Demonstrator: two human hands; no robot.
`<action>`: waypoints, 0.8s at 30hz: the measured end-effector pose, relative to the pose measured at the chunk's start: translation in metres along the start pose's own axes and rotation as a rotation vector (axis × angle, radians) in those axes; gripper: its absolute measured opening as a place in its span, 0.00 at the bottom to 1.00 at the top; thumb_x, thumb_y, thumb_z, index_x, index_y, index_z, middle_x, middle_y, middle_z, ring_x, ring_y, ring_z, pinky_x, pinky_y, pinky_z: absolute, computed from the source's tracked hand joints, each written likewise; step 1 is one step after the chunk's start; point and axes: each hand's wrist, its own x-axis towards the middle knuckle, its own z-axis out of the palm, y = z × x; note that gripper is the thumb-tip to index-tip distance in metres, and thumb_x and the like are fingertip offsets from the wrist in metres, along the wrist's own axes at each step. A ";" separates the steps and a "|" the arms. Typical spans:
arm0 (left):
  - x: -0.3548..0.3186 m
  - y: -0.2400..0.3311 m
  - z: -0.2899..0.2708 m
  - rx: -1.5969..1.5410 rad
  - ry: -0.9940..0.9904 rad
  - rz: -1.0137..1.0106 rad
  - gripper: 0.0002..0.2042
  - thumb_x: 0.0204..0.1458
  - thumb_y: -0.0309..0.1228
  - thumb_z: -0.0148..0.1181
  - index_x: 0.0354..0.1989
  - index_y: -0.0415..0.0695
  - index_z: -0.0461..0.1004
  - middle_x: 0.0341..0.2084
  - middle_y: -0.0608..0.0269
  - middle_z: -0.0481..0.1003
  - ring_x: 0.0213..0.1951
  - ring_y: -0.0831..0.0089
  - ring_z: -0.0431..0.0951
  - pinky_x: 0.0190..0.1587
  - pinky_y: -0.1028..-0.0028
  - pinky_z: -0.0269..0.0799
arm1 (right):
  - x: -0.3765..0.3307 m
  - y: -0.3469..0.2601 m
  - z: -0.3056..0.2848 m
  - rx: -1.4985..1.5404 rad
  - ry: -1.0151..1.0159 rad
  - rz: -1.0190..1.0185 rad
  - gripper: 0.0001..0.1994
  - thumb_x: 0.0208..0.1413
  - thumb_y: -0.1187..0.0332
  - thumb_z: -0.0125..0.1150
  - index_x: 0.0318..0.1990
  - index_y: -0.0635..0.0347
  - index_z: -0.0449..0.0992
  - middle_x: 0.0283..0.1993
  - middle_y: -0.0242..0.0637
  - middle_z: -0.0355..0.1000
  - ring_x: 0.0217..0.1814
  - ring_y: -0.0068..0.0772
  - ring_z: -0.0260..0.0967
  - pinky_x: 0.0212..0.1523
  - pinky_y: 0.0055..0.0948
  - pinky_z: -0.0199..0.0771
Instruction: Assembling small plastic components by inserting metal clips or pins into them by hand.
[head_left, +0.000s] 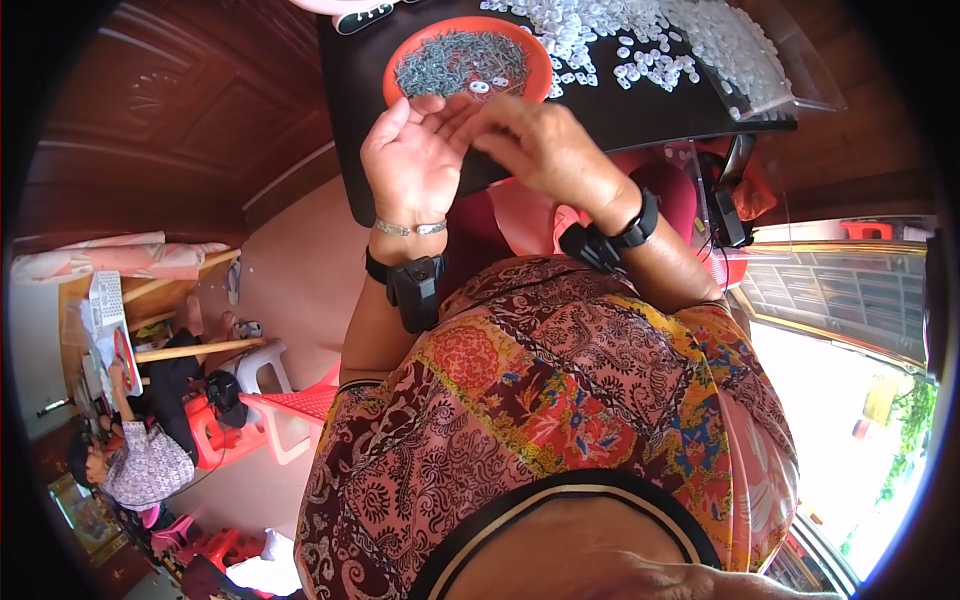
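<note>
My left hand [412, 165] is turned palm up at the near rim of an orange-red plastic dish [541, 75], its thumb apart from the fingers. Over its fingertips comes my right hand [555, 150], thumb and fingers brought together; whatever they pinch is too small to make out. Heaped in the dish are many thin grey metal screws or nails [455, 60]. Two small white two-holed plastic pieces [480, 87] lie on top of them, close to my fingers.
White plastic pieces [655, 68] lie loose across the black table [640, 112], with more in a clear tray [800, 90] at the right. Below the table's right end is a black device [730, 195]. Another person [150, 465] sits far left beside red chairs [225, 440].
</note>
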 end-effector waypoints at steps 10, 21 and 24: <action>-0.009 0.012 -0.027 0.204 -0.022 0.020 0.13 0.55 0.38 0.46 0.30 0.40 0.70 0.28 0.55 0.74 0.33 0.60 0.75 0.36 0.68 0.70 | 0.040 0.071 -0.037 -0.391 -0.001 0.005 0.08 0.51 0.71 0.55 0.37 0.59 0.77 0.31 0.43 0.75 0.34 0.43 0.74 0.37 0.33 0.73; -0.015 0.014 -0.033 0.228 -0.005 0.020 0.13 0.56 0.37 0.46 0.30 0.40 0.70 0.28 0.56 0.71 0.33 0.62 0.72 0.36 0.69 0.66 | 0.059 0.080 -0.020 -0.713 -0.305 -0.019 0.08 0.46 0.65 0.57 0.27 0.61 0.74 0.28 0.43 0.73 0.34 0.48 0.71 0.37 0.40 0.71; -0.015 0.012 -0.032 0.245 -0.021 0.024 0.13 0.56 0.37 0.46 0.30 0.40 0.70 0.28 0.57 0.71 0.32 0.62 0.72 0.35 0.69 0.66 | 0.061 0.086 -0.014 -0.793 -0.295 -0.056 0.08 0.44 0.67 0.55 0.26 0.62 0.77 0.29 0.46 0.74 0.35 0.47 0.73 0.39 0.41 0.73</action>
